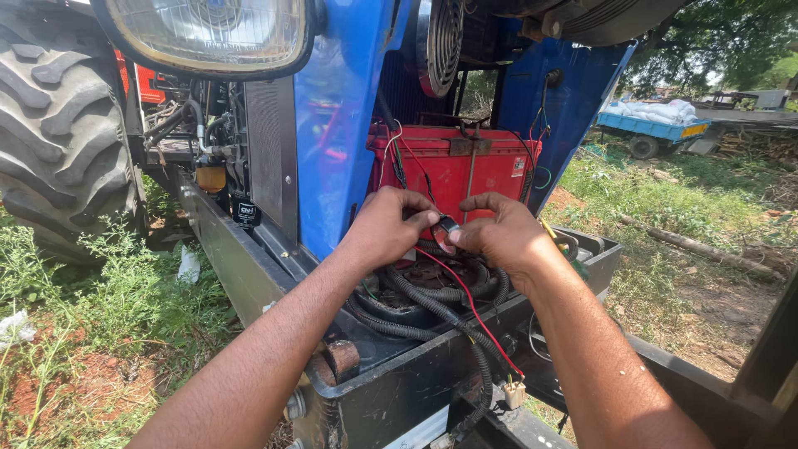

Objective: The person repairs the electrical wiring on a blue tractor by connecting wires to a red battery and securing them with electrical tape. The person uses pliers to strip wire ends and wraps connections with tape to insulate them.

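At the open front of a blue tractor (pixel 341 125), just before a red battery (pixel 453 166), both hands met over coiled cables (pixel 432 299). The left hand (pixel 386 229) and right hand (pixel 503 237) each pinched a small connector (pixel 446 226) between closed fingertips. It lay tilted between them, equally near both, a red wire (pixel 474 312) trailing down.

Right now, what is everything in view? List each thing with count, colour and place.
Tractor body panel: one, blue, centre.
Headlamp: one, clear, top left.
Tyre: one, black, far left.
Battery: one, red, behind the hands.
Red wire: one, running down from the hands.
Corrugated hoses: several, black, below the hands.
Trailer: one, blue, right background.
Small connector: one, dark, pinched between both hands.
Left hand; right hand.
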